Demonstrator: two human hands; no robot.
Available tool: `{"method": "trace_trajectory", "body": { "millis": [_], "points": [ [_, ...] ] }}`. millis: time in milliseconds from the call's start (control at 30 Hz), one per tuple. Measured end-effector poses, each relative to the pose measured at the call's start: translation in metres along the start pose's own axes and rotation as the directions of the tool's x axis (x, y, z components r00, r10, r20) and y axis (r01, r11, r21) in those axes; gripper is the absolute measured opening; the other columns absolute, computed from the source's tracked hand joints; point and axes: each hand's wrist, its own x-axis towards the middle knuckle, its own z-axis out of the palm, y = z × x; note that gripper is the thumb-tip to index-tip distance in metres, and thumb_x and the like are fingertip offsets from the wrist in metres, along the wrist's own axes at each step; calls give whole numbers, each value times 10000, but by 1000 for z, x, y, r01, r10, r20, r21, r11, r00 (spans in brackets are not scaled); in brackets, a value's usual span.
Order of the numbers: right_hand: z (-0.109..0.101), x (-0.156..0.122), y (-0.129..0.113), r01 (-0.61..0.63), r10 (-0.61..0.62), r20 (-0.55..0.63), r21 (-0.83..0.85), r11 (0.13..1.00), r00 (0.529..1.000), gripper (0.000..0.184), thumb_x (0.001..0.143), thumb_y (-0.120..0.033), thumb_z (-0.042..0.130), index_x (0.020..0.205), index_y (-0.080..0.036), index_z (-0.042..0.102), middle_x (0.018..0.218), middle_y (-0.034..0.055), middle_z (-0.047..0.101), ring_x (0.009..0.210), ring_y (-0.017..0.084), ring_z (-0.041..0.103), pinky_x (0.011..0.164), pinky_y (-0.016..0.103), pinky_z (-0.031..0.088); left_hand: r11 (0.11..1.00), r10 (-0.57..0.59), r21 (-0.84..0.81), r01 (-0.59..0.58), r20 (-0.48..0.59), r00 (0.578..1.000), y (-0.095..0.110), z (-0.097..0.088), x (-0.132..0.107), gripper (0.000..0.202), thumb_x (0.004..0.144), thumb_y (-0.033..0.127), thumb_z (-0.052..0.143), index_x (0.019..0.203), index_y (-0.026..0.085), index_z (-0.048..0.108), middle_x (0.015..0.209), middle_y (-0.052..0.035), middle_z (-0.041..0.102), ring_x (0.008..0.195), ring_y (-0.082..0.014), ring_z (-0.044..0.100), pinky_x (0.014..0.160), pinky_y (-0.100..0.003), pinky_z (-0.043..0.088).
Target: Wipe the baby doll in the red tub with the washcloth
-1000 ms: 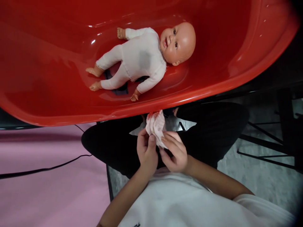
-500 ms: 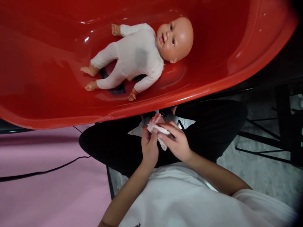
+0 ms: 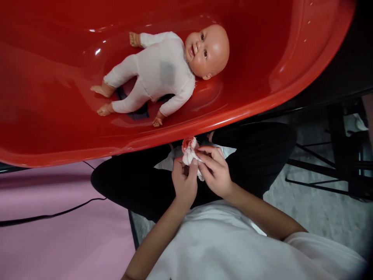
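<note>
Head view: left hand (image 3: 184,182) and right hand (image 3: 217,171) pinch cloth (image 3: 189,154), its length pointing toward tub (image 3: 247,77).

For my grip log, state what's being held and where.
Both hands pinch the crumpled pinkish cloth around its middle, its reddish end free.

Dim all over, and fading to black in the upper right corner. Glinting hard off the glossy red tub (image 3: 55,116) in white flecks beside the doll's (image 3: 166,74) far hand, then running pale along the near rim (image 3: 247,116). Catching the doll's forehead softly, seemingly from above. Sinking deep into the black trousers (image 3: 131,182), shadowing the pink surface (image 3: 58,241) in a dusky band. Fairly crisp on the doll, softer around the fingers (image 3: 212,162) and crumpled cloth (image 3: 190,153)
</note>
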Motion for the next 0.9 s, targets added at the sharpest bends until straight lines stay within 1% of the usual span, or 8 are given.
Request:
{"method": "trace_trajectory", "body": {
  "millis": [167, 300, 433, 500, 600, 733, 833, 900],
  "points": [
    [8, -10, 2, 89, -92, 59, 56, 994, 994, 606, 1121, -131, 541, 1708, -281, 561, 1687, 136, 602, 1555, 307, 599, 1297, 571, 529, 997, 78, 21, -78, -15, 997, -4, -1, 1, 462, 1021, 653, 767, 1063, 199, 693, 913, -45, 756, 775, -186, 744, 701, -288, 588],
    [10, -18, 9, 193, -191, 95, -16, 981, 977, 688, 1127, -180, 548, 1796, -271, 415, 1709, 133, 579, 1586, 319, 576, 1311, 573, 531, 999, 45, 6, -45, -9, 999, -1, -3, 1, 526, 984, 708, 780, 1105, 204, 686, 968, -61, 765, 816, -204, 754, 734, -312, 603],
    [14, -22, 13, 216, -212, 136, -12, 976, 968, 702, 1109, -243, 626, 1785, -234, 435, 1723, 164, 554, 1598, 332, 561, 1292, 560, 548, 998, 18, -53, -18, -2, 1000, 5, -5, 1, 542, 929, 673, 858, 1166, 214, 692, 1024, -60, 766, 872, -212, 754, 790, -324, 613],
    [15, -22, 15, 139, -141, 114, 26, 990, 983, 608, 1113, -205, 589, 1718, -251, 548, 1658, 140, 631, 1530, 295, 636, 1264, 503, 577, 998, 48, -48, -47, 38, 998, 5, -10, 2, 403, 1020, 601, 786, 1127, 217, 722, 1020, -54, 752, 880, -199, 739, 807, -315, 608],
    [13, -18, 22, -125, 114, 76, 166, 978, 991, 433, 1103, -204, 572, 1478, -272, 776, 1427, 84, 799, 1301, 245, 788, 1155, 410, 646, 976, 198, 72, -204, 79, 977, -2, -23, 10, 251, 1086, 466, 715, 1130, 228, 779, 1161, -82, 722, 1053, -220, 726, 924, -339, 611],
    [3, -9, 37, -511, 429, 279, 427, 746, 859, 253, 953, -333, 820, 1185, -264, 894, 1155, 35, 876, 1009, 247, 848, 932, 383, 712, 902, 317, 261, -345, 144, 938, -16, -49, 30, 623, 910, 434, 906, 1472, 260, 701, 1544, -147, 608, 1450, -337, 606, 1208, -486, 528],
    [-3, -2, 44, -644, 428, 490, 467, 607, 759, 300, 866, -394, 909, 1140, -272, 906, 1094, 22, 877, 920, 241, 833, 828, 379, 707, 941, 155, 210, -266, 430, 890, -21, -63, 43, 808, 910, 463, 915, 1627, 270, 597, 1524, -153, 673, 1354, -330, 695, 1165, -486, 574],
    [-3, 1, 45, -661, 400, 544, 466, 588, 738, 330, 874, -422, 908, 1171, -277, 898, 1139, 28, 872, 966, 238, 828, 868, 392, 701, 947, 110, 204, -250, 523, 845, -20, -66, 46, 781, 944, 462, 893, 1643, 282, 596, 1428, -132, 735, 1246, -303, 747, 1114, -466, 607]
  ]
}}
